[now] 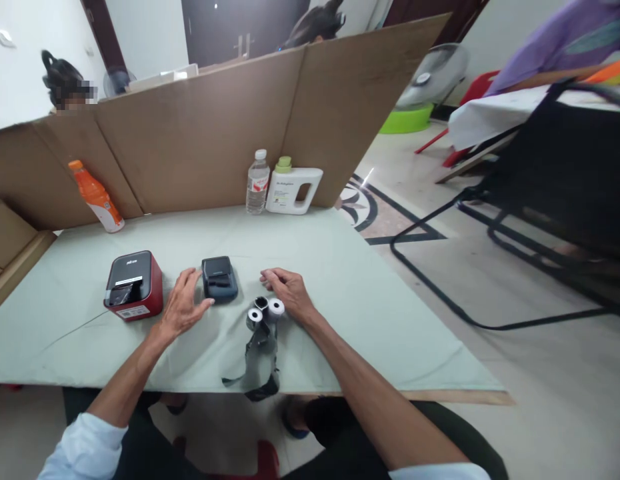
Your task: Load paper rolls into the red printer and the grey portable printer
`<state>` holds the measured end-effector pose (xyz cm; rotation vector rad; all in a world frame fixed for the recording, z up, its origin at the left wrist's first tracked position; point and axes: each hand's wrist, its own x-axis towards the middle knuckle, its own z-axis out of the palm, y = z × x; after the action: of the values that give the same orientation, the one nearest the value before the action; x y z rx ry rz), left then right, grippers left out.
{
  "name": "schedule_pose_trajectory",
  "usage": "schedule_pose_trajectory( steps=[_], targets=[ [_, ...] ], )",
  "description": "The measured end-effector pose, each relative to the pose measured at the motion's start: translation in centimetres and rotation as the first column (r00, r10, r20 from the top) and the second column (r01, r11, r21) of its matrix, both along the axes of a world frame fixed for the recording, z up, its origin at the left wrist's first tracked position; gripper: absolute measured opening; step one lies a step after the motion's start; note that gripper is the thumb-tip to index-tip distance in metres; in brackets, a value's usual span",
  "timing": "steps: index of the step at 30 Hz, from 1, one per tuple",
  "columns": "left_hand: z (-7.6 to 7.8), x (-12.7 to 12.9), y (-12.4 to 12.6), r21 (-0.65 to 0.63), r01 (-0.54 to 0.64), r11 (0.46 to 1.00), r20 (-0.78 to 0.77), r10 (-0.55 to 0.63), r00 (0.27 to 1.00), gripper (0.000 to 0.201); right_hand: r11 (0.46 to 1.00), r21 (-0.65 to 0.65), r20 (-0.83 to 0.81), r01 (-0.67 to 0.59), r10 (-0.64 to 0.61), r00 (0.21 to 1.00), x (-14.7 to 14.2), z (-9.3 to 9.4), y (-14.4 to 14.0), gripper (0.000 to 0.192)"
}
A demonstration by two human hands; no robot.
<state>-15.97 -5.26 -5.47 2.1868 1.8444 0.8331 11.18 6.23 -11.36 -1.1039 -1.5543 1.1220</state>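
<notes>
My left hand [183, 303] is open, thumb spread from the fingers, between two devices. On its left stands a red and black box-shaped device [135, 283] that looks like a label printer. By its fingertips sits a small dark portable printer [219, 279]; I cannot tell if they touch. My right hand [289, 291] has its fingers curled in, with nothing visible in them. Just below it stand several small paper rolls [255, 317], close together. A crumpled dark strip of wrapping [260, 363] runs from the rolls toward the table's front edge.
The pale green table [340, 333] has a cardboard partition [200, 140] along its back. Before it stand an orange bottle [96, 197], a clear water bottle [258, 183] and a white jug [294, 190]. A black folding chair [570, 173] is at right. Other people are beyond.
</notes>
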Motion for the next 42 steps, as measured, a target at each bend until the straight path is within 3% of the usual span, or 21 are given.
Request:
schedule_pose_trajectory(
  steps=[6,12,18,24,30,36,42],
  targets=[
    [-0.2,-0.4,4.4,-0.09,0.088,0.992,0.088,-0.08,0.993,0.087,0.994,0.012,-0.016,-0.111,0.112,0.994,0.1,0.8,0.1,0.049],
    [-1.5,-1.1,3.9,-0.038,0.094,0.995,0.17,-0.086,0.982,0.077,0.952,-0.099,-0.06,-0.291,0.286,0.956,0.4,1.2,0.3,0.051],
    [-1.2,-2.0,5.1,-0.138,0.1,0.985,0.221,-0.068,0.973,0.096,0.867,-0.229,-0.12,-0.442,0.426,0.897,0.3,1.4,0.8,0.051],
    [-1.6,-2.3,6.5,-0.186,0.102,0.977,0.352,-0.03,0.936,0.103,0.828,-0.298,-0.245,-0.476,0.416,0.876,0.4,1.5,1.8,0.052],
    [-1.5,-2.5,6.4,-0.207,0.158,0.966,0.351,-0.077,0.933,0.122,0.846,-0.234,-0.135,-0.48,0.46,0.877,0.1,2.0,1.3,0.047],
    [-1.8,-2.4,6.6,-0.178,0.168,0.969,0.367,-0.093,0.926,0.118,0.808,-0.222,-0.1,-0.545,0.537,0.837,-0.2,2.3,1.0,0.04],
    [-1.9,-2.3,6.4,-0.205,0.141,0.969,0.412,-0.045,0.91,0.117,0.87,-0.238,-0.137,-0.432,0.41,0.902,-1.1,1.6,2.9,0.04]
  ],
)
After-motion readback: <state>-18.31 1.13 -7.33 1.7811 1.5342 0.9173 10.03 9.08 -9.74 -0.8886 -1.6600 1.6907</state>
